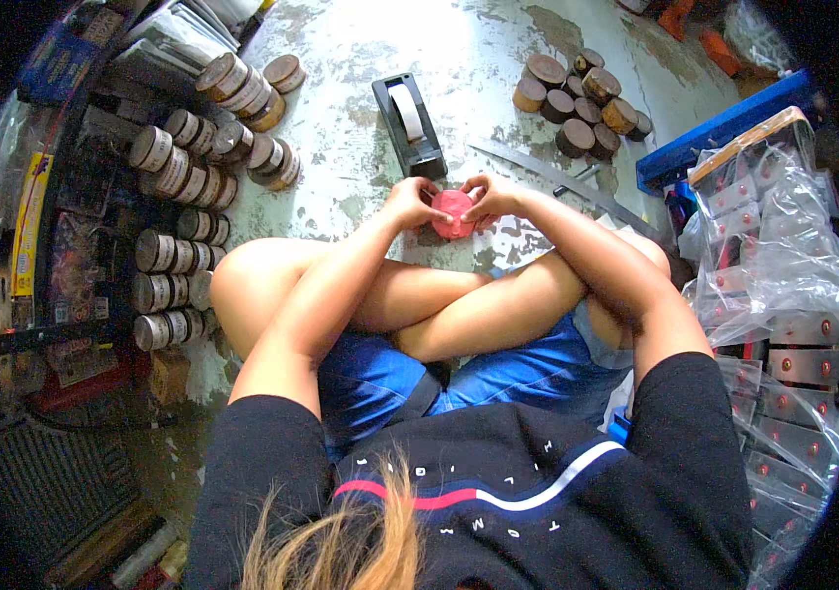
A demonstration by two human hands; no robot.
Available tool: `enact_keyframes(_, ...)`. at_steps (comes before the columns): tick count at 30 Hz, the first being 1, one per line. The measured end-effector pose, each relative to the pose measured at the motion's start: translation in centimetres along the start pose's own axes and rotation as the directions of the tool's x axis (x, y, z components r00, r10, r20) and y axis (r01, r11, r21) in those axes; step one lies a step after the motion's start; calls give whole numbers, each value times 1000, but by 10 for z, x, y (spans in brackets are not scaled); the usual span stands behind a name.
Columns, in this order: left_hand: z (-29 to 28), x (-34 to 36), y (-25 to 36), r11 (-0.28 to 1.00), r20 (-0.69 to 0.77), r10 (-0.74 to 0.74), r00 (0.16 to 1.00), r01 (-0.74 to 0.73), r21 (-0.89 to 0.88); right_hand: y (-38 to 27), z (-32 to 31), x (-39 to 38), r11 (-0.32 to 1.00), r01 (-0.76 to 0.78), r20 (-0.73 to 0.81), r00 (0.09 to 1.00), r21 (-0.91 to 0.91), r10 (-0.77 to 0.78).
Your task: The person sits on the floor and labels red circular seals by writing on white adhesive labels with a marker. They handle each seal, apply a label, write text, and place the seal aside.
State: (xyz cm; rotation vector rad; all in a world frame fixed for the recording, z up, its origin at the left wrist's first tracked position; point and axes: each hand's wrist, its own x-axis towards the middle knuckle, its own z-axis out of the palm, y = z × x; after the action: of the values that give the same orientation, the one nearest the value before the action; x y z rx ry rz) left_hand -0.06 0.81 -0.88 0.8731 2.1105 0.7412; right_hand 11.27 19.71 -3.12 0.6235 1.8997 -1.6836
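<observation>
A round pinkish-red disc is held between both hands above the floor, just in front of my crossed legs. My left hand grips its left edge, thumb on the upper face. From the other side my right hand pinches it with thumb and fingers. What the disc is made of cannot be made out. Right behind my left hand stands a black tape dispenser carrying a roll of whitish tape. A long flat metal strip like a ruler lies beyond my right hand, slanting toward the right.
Stacks of short round containers with pale labels line the left side. Several dark-topped round pieces cluster at the far right. Plastic-wrapped small drawers and a blue edge border the right. Shelving with packets stands left.
</observation>
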Motion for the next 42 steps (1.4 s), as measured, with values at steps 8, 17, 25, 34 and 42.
enact_keyframes(8, 6, -75, 35, 826, -123, 79, 989, -134, -547, -17, 27, -18, 721, 81, -346, 837, -688, -424)
enact_keyframes(17, 4, -121, 51, 313, -68, -56, 996, -47, -948, -109, 45, -83, 908, 407, 68, 913, -103, -402)
enact_keyframes(25, -41, -124, 74, -240, 113, 455, 883, 243, -940, -125, -10, -113, 865, 492, -438, 801, 96, -407)
enact_keyframes(34, -60, -139, 81, -121, 224, 550, 805, 342, -932, -100, -23, -88, 942, 293, -265, 907, -165, -329)
enact_keyframes(42, -64, -145, 80, -137, 252, 584, 772, 400, -906, -93, -15, -76, 940, 211, -126, 960, -268, -252)
